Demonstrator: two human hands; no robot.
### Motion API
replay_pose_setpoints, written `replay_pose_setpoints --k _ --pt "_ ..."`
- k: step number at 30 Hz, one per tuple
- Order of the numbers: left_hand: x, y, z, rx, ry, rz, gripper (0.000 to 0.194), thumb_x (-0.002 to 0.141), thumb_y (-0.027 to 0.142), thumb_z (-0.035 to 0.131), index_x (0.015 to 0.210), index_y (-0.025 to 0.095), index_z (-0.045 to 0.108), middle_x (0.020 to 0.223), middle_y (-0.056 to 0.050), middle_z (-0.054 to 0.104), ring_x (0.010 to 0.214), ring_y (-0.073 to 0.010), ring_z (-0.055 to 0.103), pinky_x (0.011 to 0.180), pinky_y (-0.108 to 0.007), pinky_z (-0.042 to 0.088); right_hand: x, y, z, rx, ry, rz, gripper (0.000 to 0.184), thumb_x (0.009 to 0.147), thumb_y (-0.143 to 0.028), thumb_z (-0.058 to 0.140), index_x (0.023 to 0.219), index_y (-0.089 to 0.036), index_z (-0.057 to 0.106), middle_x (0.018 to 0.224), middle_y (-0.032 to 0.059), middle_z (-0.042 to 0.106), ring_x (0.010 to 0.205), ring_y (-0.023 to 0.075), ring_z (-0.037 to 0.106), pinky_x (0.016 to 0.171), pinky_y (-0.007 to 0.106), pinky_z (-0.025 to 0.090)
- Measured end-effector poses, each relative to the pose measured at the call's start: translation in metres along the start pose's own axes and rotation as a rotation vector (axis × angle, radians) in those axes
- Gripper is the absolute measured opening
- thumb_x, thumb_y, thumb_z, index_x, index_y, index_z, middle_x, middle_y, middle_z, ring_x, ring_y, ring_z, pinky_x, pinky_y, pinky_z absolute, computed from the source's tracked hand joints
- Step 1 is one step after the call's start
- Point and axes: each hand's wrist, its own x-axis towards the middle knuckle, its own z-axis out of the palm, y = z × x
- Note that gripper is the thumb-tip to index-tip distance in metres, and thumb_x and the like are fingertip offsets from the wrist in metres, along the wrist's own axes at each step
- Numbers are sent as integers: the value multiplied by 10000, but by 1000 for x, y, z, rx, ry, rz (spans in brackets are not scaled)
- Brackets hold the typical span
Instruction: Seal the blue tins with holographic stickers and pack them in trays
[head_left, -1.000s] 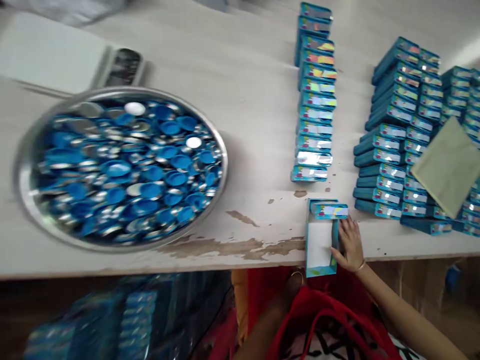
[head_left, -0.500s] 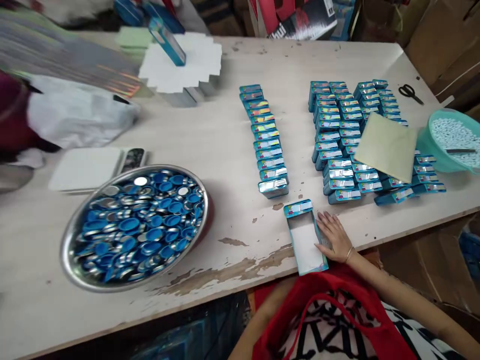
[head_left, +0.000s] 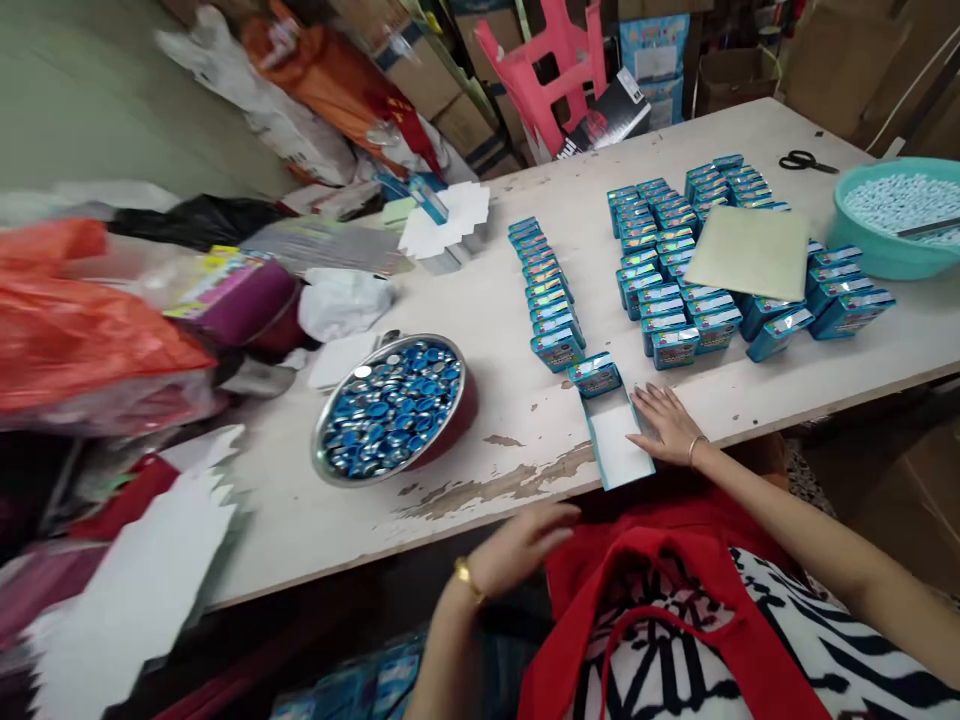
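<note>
My right hand point(head_left: 665, 427) lies with fingers spread along the right side of a shallow open box tray point(head_left: 619, 446), which is blue-edged and white inside. Its thumb reaches the tray's edge. One small blue printed box point(head_left: 595, 374) stands at the tray's far end. In front of the table edge, my left hand point(head_left: 529, 545) hangs in the air with nothing seen in it, fingers stretched out and a little blurred. Beyond the tray runs a single row of blue boxes point(head_left: 556, 348). To the left sits a metal bowl point(head_left: 321, 455) full of blue-and-silver round tins.
Several rows of blue boxes point(head_left: 673, 347) fill the right side, with a pale square board point(head_left: 752, 250) on top. Farther right are a turquoise basin point(head_left: 870, 245) of white pieces and black scissors point(head_left: 806, 162). A white stack point(head_left: 457, 222) and a scale point(head_left: 341, 358) stand left.
The view has swung left and upward, showing more of the room. My left hand has risen into sight from below the table edge. The right hand stays beside the tray.
</note>
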Motion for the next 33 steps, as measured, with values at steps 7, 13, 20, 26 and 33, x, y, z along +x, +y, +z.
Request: replay_pose_setpoints --k 7,13,20,26,33 --pt "106 7 -145 465 730 28 857 852 553 669 1554 159 378 1585 -192 444 1510 -335 368 1235 -508 314 1 2 8 0 47 -15 831 956 -670 449 1599 -151 354 1655 137 349 1579 317 229 1285 582 188" --pt "221 -30 -147 744 343 -101 1191 714 577 792 1637 147 175 1714 -231 61 1582 -455 -17 1234 -673 75 0 2 13 -13 95 -43 839 936 -644 510 1611 -181 328 1650 141 362 1569 317 258 1271 598 219" --pt "215 -47 -139 761 351 -40 991 809 516 699 1613 150 248 1714 -190 152 1594 -388 92 1258 -615 105 -1 -1 11 2 88 -44 835 936 -624 521 1615 -181 320 1662 130 340 1578 309 231 1283 583 194" --pt "220 -39 -138 768 461 -22 1085 680 525 785 1564 101 320 1608 -233 352 1482 -413 315 1245 -552 184 -1 -2 10 -5 90 -50 831 935 -604 532 1611 -165 327 1660 133 343 1576 319 234 1280 592 201" --pt "224 -26 -151 791 405 -125 1155 606 595 796 1552 128 325 1542 -225 402 1367 -441 383 1114 -549 341 -1 -1 10 -1 77 -54 846 931 -600 541 1620 -170 303 1670 121 321 1576 321 234 1282 594 196"
